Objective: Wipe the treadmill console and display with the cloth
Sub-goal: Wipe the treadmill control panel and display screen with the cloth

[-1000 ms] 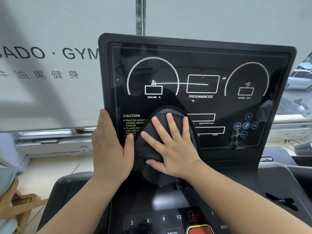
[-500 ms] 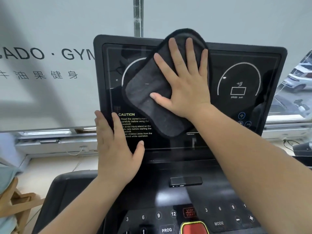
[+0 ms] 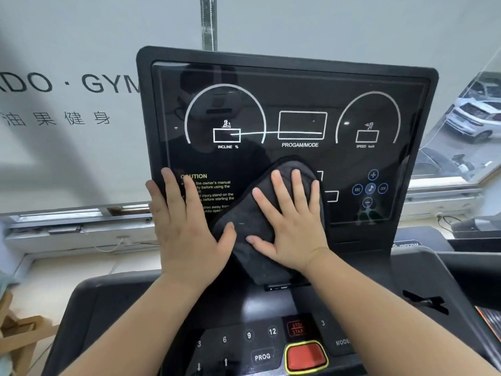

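Note:
The black glossy treadmill display (image 3: 298, 85) stands upright ahead, with white gauge arcs and a caution text at its lower left. A dark grey cloth (image 3: 244, 229) lies flat against the display's lower middle and hangs over its bottom edge. My right hand (image 3: 290, 221) presses the cloth with spread, straight fingers. My left hand (image 3: 184, 226) lies flat on the display's lower left corner, over the caution text, its thumb touching the cloth's edge. Below sits the console (image 3: 244, 308) with number keys and a red stop button (image 3: 306, 355).
A frosted window with gym lettering (image 3: 67, 85) is behind the display. Parked cars (image 3: 474, 118) show through clear glass at the right. A wooden item (image 3: 16, 335) stands at the lower left. Another machine's dark edge (image 3: 477, 226) is at the right.
My right hand has swept the cloth down from the display's top edge to its lower middle. My left hand has stayed at the lower left corner, shifting slightly.

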Motion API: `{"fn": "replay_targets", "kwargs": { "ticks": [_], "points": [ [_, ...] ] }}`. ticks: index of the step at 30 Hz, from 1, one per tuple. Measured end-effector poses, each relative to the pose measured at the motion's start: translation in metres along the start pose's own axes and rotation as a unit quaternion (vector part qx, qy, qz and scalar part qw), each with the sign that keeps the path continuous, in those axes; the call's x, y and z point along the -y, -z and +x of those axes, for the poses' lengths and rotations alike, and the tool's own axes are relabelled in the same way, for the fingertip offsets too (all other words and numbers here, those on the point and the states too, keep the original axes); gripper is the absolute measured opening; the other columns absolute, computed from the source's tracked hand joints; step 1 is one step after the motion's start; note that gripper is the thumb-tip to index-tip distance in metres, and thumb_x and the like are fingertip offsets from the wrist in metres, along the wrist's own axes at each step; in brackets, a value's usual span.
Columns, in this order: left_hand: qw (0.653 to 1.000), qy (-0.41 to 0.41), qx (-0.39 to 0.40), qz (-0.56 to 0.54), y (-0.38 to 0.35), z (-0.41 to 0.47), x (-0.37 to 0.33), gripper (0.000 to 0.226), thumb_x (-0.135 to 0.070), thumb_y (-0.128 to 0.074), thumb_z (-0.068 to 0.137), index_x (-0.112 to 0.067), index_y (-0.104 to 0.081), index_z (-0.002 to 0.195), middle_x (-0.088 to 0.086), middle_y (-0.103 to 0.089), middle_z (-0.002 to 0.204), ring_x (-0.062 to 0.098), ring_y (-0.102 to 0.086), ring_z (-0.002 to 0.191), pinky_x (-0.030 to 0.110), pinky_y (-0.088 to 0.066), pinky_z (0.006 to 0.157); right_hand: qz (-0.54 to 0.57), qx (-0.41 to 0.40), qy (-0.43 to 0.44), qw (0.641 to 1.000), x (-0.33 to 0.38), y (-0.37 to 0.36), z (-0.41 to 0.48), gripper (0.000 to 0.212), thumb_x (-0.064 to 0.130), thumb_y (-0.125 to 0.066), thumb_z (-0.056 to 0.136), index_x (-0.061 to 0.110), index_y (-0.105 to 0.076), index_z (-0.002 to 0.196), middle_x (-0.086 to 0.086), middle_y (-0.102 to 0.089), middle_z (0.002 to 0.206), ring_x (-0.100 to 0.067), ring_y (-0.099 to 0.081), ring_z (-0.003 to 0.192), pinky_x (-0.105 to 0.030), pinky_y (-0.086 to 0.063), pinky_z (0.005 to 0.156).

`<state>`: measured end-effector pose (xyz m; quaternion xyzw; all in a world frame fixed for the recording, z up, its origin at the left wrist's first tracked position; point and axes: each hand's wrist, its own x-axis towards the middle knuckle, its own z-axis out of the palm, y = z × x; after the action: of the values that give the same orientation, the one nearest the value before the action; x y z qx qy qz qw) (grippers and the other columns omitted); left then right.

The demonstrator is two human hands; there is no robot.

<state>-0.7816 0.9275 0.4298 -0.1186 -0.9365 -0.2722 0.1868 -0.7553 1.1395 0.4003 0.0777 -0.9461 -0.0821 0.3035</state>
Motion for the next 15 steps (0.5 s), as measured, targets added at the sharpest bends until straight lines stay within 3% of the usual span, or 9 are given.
{"fn": "replay_targets", "kwargs": {
  "ticks": [7,12,15],
  "points": [
    [1.0,0.017,0.012,0.001,0.005,0.002,-0.005,0.104,-0.039,-0.076,0.079,-0.008,-0.018,0.158,0.014,0.006,0.169,0.037,0.013,0.154,0.043,0.007,0.121,-0.05,-0.015,0.107,0.993,-0.065,0.031,0.063,0.091,0.083,-0.051,0.082,0.037,-0.032,0.159,-0.008,-0.018,0.17,-0.049,-0.012,0.154,-0.079,-0.005,0.115],
    [0.998,0.052,-0.001,0.044,0.01,0.003,-0.019,0.098,-0.039,-0.078,0.075,-0.008,-0.03,0.155,0.017,-0.012,0.168,0.04,-0.004,0.154,0.064,-0.011,0.121,-0.077,-0.033,0.1,0.991,-0.109,0.07,0.136,0.093,0.082,-0.046,0.085,0.036,-0.026,0.162,-0.011,-0.015,0.172,-0.049,-0.008,0.155,-0.079,-0.004,0.115],
    [0.996,-0.016,-0.006,0.087,0.005,0.0,-0.03,0.096,-0.041,-0.075,0.072,-0.01,-0.034,0.153,0.017,-0.019,0.166,0.043,-0.013,0.152,0.071,-0.016,0.114,-0.064,-0.043,0.073,0.994,-0.109,0.072,0.14,0.091,0.081,-0.043,0.087,0.034,-0.023,0.163,-0.01,-0.011,0.172,-0.046,-0.005,0.156,-0.075,-0.002,0.118]
  ]
}}
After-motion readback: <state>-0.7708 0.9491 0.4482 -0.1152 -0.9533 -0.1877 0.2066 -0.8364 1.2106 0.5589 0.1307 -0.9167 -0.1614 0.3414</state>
